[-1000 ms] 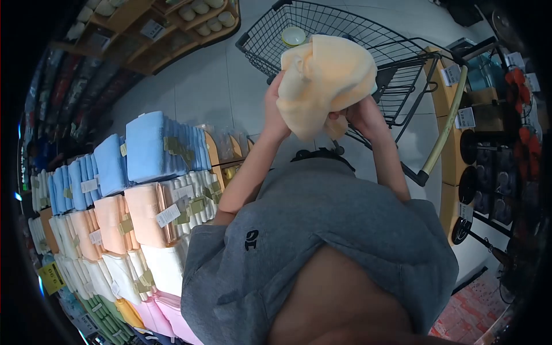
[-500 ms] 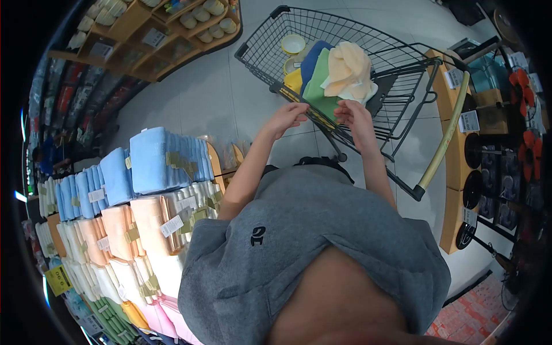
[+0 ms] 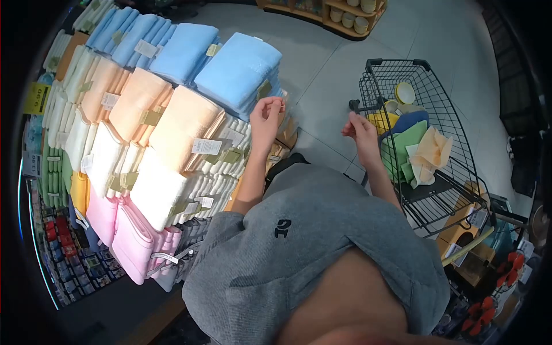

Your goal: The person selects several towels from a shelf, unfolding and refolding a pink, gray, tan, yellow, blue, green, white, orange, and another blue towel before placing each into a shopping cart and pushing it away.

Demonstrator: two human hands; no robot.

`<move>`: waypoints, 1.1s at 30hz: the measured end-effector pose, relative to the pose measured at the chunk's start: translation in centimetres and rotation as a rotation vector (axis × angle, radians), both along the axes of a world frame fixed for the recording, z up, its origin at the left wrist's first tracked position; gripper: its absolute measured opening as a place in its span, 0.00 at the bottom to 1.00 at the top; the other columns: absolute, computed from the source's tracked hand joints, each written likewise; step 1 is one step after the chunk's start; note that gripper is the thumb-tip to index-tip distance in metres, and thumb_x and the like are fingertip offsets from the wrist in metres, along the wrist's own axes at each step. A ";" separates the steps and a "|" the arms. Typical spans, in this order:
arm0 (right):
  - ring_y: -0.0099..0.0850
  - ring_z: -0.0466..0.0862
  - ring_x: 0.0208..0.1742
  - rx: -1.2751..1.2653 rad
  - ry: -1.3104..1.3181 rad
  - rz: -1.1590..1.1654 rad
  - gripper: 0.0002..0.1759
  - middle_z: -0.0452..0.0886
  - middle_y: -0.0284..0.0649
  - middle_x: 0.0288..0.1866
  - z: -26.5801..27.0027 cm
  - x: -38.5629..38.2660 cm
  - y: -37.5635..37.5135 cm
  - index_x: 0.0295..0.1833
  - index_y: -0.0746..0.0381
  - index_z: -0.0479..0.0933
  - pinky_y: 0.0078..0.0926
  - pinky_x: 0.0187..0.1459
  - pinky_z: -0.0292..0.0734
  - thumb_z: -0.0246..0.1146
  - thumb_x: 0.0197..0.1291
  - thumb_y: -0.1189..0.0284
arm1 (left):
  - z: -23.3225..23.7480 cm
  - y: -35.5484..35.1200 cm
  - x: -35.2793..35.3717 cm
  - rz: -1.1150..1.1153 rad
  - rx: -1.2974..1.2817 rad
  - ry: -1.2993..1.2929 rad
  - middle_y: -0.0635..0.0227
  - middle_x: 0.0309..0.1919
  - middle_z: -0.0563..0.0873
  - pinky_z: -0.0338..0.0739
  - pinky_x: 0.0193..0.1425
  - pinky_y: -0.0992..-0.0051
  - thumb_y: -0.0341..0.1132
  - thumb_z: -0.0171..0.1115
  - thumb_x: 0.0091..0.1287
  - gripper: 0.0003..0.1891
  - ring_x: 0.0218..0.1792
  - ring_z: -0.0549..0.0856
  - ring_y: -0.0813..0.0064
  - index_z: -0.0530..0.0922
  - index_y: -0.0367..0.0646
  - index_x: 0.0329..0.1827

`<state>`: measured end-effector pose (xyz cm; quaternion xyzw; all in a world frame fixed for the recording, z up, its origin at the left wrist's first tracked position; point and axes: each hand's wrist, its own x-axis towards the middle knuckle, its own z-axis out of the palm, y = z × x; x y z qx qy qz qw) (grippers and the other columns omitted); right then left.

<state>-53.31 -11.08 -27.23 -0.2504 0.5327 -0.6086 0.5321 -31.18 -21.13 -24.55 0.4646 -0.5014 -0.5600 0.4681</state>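
Observation:
My left hand (image 3: 265, 119) is raised in front of a stack of blue towels (image 3: 238, 72), its fingers loosely curled and holding nothing visible. My right hand (image 3: 362, 135) hovers at the near side of a black wire shopping cart (image 3: 464, 135), fingers half bent and empty. Inside the cart lie a green towel (image 3: 404, 146), a dark blue towel (image 3: 411, 119), a peach towel (image 3: 432, 150) and something yellow (image 3: 379, 122). A yellow-rimmed bowl (image 3: 405, 93) sits at the cart's far end.
Folded peach towels (image 3: 185, 123), white towels (image 3: 155, 187) and pink towels (image 3: 133, 241) fill the display on my left. A wooden shelf (image 3: 339, 24) with cups stands at the back. Boxes (image 3: 458, 221) and hanging goods are at the lower right.
My view has turned left, so the towel display now fills more of it and the cart sits farther right. My hands have moved apart, the left now before the blue towels.

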 end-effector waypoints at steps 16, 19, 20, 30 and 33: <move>0.24 0.75 0.40 -0.116 0.538 0.148 0.26 0.78 0.37 0.42 3.7 9.0 -22.3 0.54 0.62 0.75 0.21 0.39 0.73 0.68 0.58 0.55 | 3.0 0.1 8.2 0.106 -0.381 -0.409 0.46 0.72 0.52 0.76 0.57 0.70 0.28 0.64 0.64 0.26 0.49 0.84 0.68 0.68 0.43 0.65; 0.24 0.75 0.39 -0.093 0.599 0.291 0.26 0.78 0.37 0.42 3.0 8.1 -24.6 0.54 0.62 0.76 0.21 0.39 0.72 0.68 0.57 0.55 | 2.5 -0.3 8.6 -0.008 -0.330 -0.411 0.43 0.74 0.46 0.76 0.59 0.68 0.29 0.64 0.64 0.29 0.52 0.83 0.67 0.64 0.43 0.69; 0.24 0.75 0.38 -0.086 0.624 0.302 0.26 0.78 0.36 0.42 2.6 7.9 -25.1 0.53 0.63 0.76 0.21 0.39 0.72 0.68 0.57 0.56 | 2.6 -0.6 8.7 -0.003 -0.353 -0.399 0.42 0.74 0.46 0.77 0.58 0.68 0.29 0.64 0.64 0.29 0.52 0.83 0.65 0.64 0.43 0.68; 0.25 0.78 0.49 -0.383 -0.125 0.518 0.12 0.77 0.36 0.48 8.9 8.2 -26.5 0.53 0.64 0.73 0.29 0.54 0.74 0.58 0.67 0.71 | 4.1 -2.0 7.5 0.063 -0.343 -0.244 0.48 0.75 0.51 0.76 0.59 0.67 0.26 0.65 0.62 0.29 0.53 0.84 0.65 0.65 0.42 0.66; 0.28 0.75 0.56 -0.604 -0.269 0.677 0.14 0.77 0.41 0.55 12.3 8.8 -26.1 0.54 0.65 0.71 0.31 0.58 0.71 0.59 0.65 0.73 | 4.6 -2.7 6.8 0.070 -0.397 -0.184 0.47 0.74 0.52 0.76 0.60 0.67 0.29 0.68 0.61 0.32 0.56 0.82 0.62 0.63 0.42 0.67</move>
